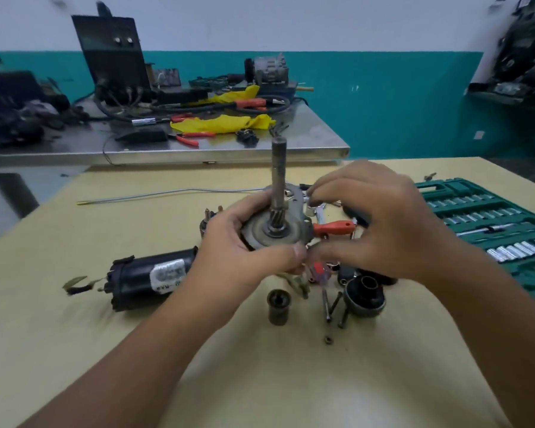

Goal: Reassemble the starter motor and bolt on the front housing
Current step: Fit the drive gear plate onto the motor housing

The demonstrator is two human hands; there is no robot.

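While left hand (pixel 244 242) grips gear plate (pixel 275 233) above worktop (pixel 167 350), shaft (pixel 278 174) upright, right hand (pixel 368 223) fingers curl near its edge, grasp unclear; hold level, seat squarely.

- In the left hand (pixel 244 251): the gear plate (pixel 275 230), dull grey metal, smudged and matt; its upright shaft (pixel 278 168) is worn, darkened steel.
- Left of that grip: the motor body (pixel 149 281), black with a slight sheen and a scuffed paper label.
- Under it: the table (pixel 260 381), smooth pale yellow, faintly glossy.
- Right of the right hand (pixel 380 223): the socket case (pixel 491 223), green plastic holding bright chrome sockets.
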